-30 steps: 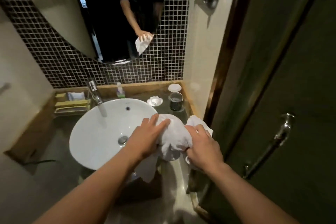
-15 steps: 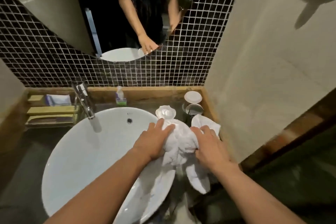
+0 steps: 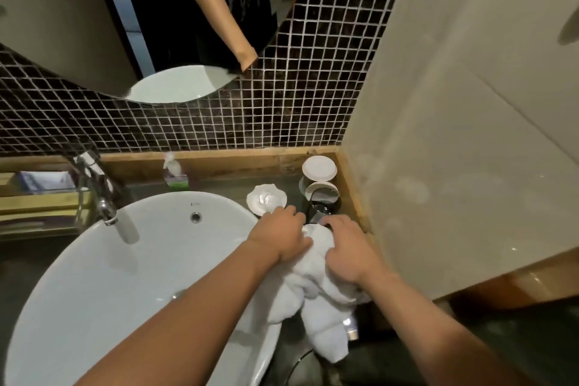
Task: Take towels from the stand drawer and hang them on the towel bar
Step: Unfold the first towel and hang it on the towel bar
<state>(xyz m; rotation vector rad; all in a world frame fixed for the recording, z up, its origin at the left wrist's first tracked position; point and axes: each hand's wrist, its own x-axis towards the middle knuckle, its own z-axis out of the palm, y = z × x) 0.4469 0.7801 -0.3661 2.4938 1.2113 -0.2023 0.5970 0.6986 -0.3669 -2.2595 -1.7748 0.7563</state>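
Observation:
A white towel [image 3: 313,294] lies bunched on the counter edge just right of the basin, and its lower folds hang down past the edge. My left hand [image 3: 279,238] grips the towel's upper left part, thumb pressed into the cloth. My right hand [image 3: 347,254] grips its upper right part with the fingers curled over it. A short chrome piece [image 3: 351,328] shows beside the hanging end, mostly covered by the towel. No drawer is in view.
A white basin [image 3: 103,285] with a chrome tap [image 3: 100,194] fills the left. Behind my hands stand a small white dish [image 3: 266,197], a lidded glass [image 3: 321,194] and a small bottle [image 3: 175,172]. A beige wall [image 3: 470,150] closes the right side.
The view has tilted further down and moved closer to the counter. Both hands have stayed on the towel and moved slightly back toward the glass, with the towel bunched lower between them.

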